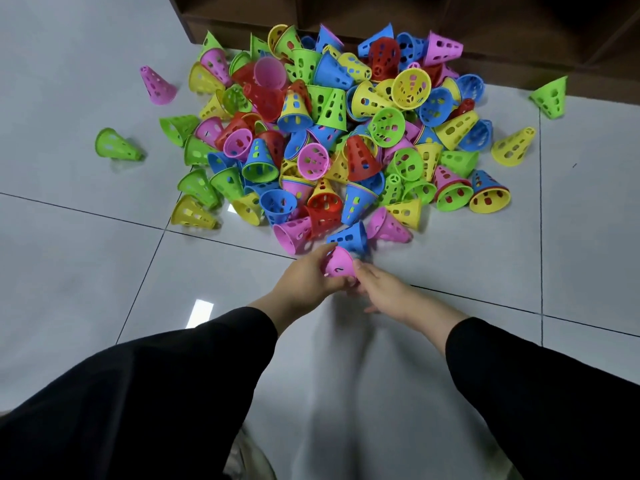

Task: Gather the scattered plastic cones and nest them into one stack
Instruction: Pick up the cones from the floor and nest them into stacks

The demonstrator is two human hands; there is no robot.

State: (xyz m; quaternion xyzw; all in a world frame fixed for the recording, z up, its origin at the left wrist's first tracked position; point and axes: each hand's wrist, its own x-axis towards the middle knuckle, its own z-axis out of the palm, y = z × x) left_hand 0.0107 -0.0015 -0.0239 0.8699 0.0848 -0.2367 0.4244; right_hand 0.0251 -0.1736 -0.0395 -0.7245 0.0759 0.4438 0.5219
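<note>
Although both hands are already busy, we judge that the task is only at its beginning. Our left hand curls its fingers around one pink cone, low over the floor at the near edge of the heap. Our right hand touches the same cone from the other side with its fingertips; whether it really grips the cone, we cannot tell, because this part is a little blurred. We cannot tell either whether a second cone is nested inside the pink one.

Almost all the work is left. The big pile of cones lies loose on the tiled floor, against a dark wooden cabinet. Inside the pile we see a few cones that are already sitting in each other, but no long stack. Some cones lie apart from it: a pink cone at far left, a green one, and another green one at the far right.

The cones are thin hard plastic in pink, blue, green, yellow and red. Each is tapered, with a wide open mouth, a small flat top and rows of holes in the wall. The floor is pale glossy tile and reflects light.
</note>
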